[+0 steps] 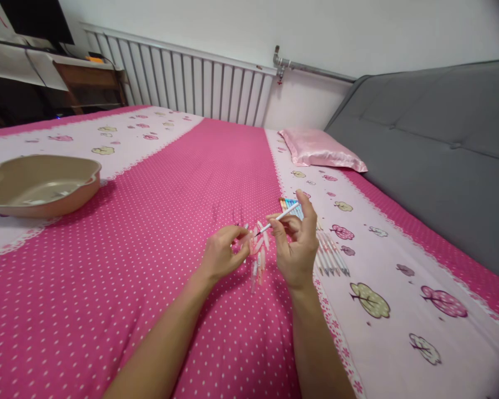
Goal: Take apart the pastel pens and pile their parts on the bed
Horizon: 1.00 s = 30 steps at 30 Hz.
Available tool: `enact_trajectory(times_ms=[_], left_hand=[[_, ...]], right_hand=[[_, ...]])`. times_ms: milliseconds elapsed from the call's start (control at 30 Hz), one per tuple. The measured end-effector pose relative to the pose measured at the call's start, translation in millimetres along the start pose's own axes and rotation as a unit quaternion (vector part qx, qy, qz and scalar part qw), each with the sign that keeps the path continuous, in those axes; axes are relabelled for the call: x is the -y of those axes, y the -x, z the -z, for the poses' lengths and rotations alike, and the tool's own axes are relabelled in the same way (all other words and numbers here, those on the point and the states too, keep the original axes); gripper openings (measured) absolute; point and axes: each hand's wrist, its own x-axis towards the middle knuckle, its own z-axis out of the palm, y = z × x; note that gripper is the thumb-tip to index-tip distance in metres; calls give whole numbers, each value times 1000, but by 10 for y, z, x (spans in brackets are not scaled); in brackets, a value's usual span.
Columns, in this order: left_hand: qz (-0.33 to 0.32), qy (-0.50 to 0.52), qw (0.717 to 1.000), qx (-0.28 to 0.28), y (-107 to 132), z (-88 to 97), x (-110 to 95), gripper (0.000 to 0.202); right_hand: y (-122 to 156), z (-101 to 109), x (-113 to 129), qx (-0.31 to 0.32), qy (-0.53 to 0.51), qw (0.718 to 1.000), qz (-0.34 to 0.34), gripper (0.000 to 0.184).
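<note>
My right hand (296, 241) grips a slim white pen (283, 216), its dark tip slanting down to the left. My left hand (228, 249) has its thumb and fingertips pinched close to that tip; whatever small thing they hold I cannot make out. Between both hands lies a loose pile of pink and whitish pen pieces (258, 260), too small to tell apart. Beside my right hand, several pale pens with grey tips (332, 257) lie side by side in a row. Behind it sits another row of blue and orange pens (290, 205), partly covered by the hand.
A beige plastic basin (45, 205) with a few small pieces inside stands at the left on the pink dotted bedspread (170, 183). A pink satin pillow (320, 148) lies at the back right, near the grey padded headboard (432, 122). A white radiator (183, 75) lines the wall.
</note>
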Motion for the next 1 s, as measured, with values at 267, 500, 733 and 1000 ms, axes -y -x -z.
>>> enact_trajectory(times_ms=[267, 500, 733, 1000], left_hand=[[0, -6, 1000, 11, -3, 9, -21, 14], [-33, 6, 999, -3, 15, -26, 21, 11], [-27, 6, 1000, -1, 12, -13, 4, 11], [-29, 9, 1000, -4, 26, -22, 25, 10]], right_hand=[[13, -19, -33, -25, -1, 1000, 17, 53], [13, -43, -60, -10, 5, 1000, 17, 52], [26, -69, -79, 32, 12, 999, -3, 52], [24, -90, -100, 21, 13, 1000, 12, 51]])
